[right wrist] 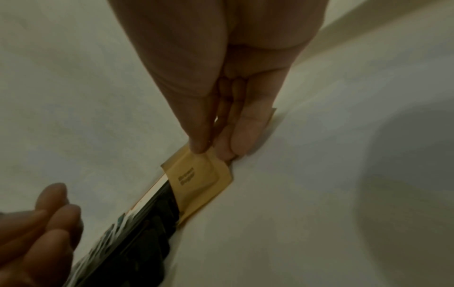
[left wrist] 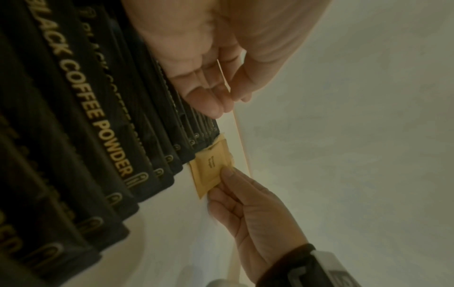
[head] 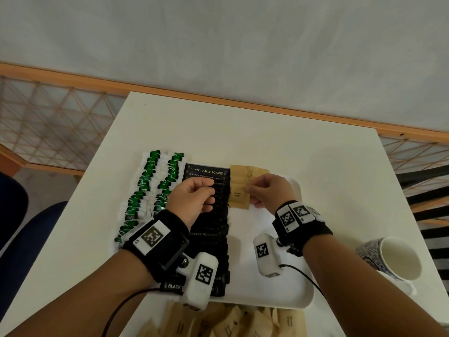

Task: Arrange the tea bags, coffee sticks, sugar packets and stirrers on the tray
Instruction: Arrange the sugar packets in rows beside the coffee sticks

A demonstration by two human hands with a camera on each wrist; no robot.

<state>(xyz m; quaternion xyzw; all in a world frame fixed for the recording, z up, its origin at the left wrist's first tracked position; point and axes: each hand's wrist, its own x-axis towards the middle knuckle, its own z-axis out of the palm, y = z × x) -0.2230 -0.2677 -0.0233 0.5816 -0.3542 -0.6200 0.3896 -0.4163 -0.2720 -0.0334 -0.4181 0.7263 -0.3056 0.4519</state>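
Fingers [right wrist: 199,143] of right hand [head: 269,190] pinch the right edge of a brown sugar packet [head: 239,194]; thumb on top, other fingers beneath, per right-wrist view. Packet lies on the white tray [head: 286,295], its left edge just beside the column of black coffee sticks [head: 211,237], overlapping further sugar packets [head: 252,171] toward the tray's far edge. Left hand [head: 194,198] hovers over the coffee sticks w/ fingers loosely curled, holding nothing.

Layout, L to R: two rows of green-and-white tea bags [head: 150,188] at the tray's left edge; coffee sticks in an overlapped column running nearly the tray's full depth; sugar packets at the far end of the next strip. Bare tray floor extends from the held packet to the near rim and right rim. A loose pile of sugar packets [head: 233,319] sits on the worktop [head: 243,127] just off the tray's near edge. Blue-patterned mug [head: 391,257] lies tipped on its side at the worktop's right edge, apart from the tray. Far half of worktop is open surface.
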